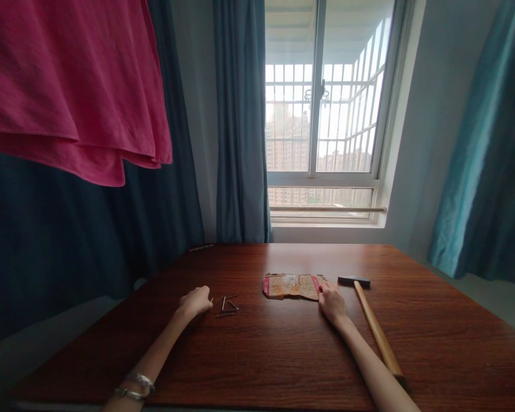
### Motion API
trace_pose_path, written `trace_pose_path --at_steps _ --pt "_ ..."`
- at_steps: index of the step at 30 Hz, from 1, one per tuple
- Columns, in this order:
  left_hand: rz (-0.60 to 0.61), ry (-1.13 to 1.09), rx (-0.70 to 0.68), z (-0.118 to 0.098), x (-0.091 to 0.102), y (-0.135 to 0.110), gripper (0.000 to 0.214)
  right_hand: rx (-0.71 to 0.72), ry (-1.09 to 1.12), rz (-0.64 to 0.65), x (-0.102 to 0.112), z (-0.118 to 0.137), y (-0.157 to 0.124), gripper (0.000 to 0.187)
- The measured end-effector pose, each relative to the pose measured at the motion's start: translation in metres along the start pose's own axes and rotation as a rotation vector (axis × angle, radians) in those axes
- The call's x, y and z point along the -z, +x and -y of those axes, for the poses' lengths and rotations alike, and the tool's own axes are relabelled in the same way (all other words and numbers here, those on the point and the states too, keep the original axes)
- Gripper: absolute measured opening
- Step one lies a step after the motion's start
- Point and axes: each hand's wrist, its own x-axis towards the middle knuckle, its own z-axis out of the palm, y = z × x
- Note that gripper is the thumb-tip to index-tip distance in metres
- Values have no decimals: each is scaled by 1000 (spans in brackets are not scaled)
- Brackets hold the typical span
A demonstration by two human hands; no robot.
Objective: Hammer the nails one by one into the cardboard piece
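My left hand (195,302) rests on the wooden table (283,355) with its fingers curled, the fingertips touching a small heap of several thin metal nails (225,306). My right hand (332,302) lies on the table with its fingers pressed on the right edge of a flat, worn piece of board (289,285) that has a dotted tan face and pink-red ends. A hammer (371,317) with a dark head and a long wooden handle lies just right of my right hand, not touched.
A window (321,114) with bars stands behind the table, with blue curtains (240,126) either side. A pink-red cloth (68,86) hangs at the upper left. A bracelet (136,386) is on my left wrist.
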Motion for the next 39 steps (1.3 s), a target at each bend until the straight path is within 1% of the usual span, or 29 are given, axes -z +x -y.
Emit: trace_pose_path --at_steps 5,13,17,20,22,24,27,29,31,33,36,39 --pt "-1 -3 -7 2 -2 2 23 -9 13 3 1 0 0 27" --pt "7 -33 -3 2 2 -3 25 -35 49 16 3 2 -1 25" --pt "-58 -30 -17 -1 7 2 25 -50 82 17 3 2 -1 25" --pt "-119 -41 -81 -14 15 7 18 -62 124 13 3 1 0 25" --pt "-138 -96 -158 -29 23 8 12 -77 160 6 3 0 2 24" --pt "-156 -194 -247 -49 32 6 12 -92 204 -13 5 -2 2 24" --pt "-215 -381 -392 -87 43 -3 16 -104 281 -67 8 -2 2 27" --pt "-274 -510 -522 -115 45 -12 19 -96 343 -101 10 1 2 28" --pt "-309 -614 -656 -143 40 -21 21 -75 416 -117 10 7 1 28" --pt "-291 -699 -746 -170 28 -28 21 -54 497 -120 10 16 1 27" --pt "-225 -767 -811 -203 5 -35 20 -36 620 -115 9 30 1 27" --pt "-230 -808 -835 -225 -16 -38 18 -46 719 -110 9 38 1 30"
